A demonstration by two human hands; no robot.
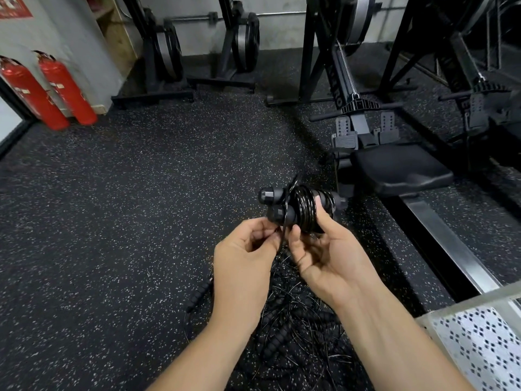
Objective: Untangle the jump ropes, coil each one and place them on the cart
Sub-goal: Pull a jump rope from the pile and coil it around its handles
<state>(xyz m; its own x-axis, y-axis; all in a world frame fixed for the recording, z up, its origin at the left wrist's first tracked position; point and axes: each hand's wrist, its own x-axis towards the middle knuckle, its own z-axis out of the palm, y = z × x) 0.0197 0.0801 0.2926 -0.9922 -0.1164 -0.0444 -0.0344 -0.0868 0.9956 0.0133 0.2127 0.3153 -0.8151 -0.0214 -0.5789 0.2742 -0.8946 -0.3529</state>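
Observation:
A black jump rope [301, 206] is held in front of me, its cord wound in tight turns around its two handles laid side by side. My right hand [324, 249] grips the bundle from below, thumb pressed on the wound cord. My left hand [245, 249] pinches the loose end of the cord just under the handles. Below my hands a tangled pile of black jump ropes [284, 320] lies on the floor, with several ribbed handles sticking out. The cart [479, 342], a pale perforated mesh surface, shows at the bottom right corner.
Speckled black rubber floor [127, 221] stretches to the left. A rowing machine [394, 170] with seat and rail stands close on the right. Two red fire extinguishers [48, 91] lean at the far left wall. More upright rowers and racks line the back.

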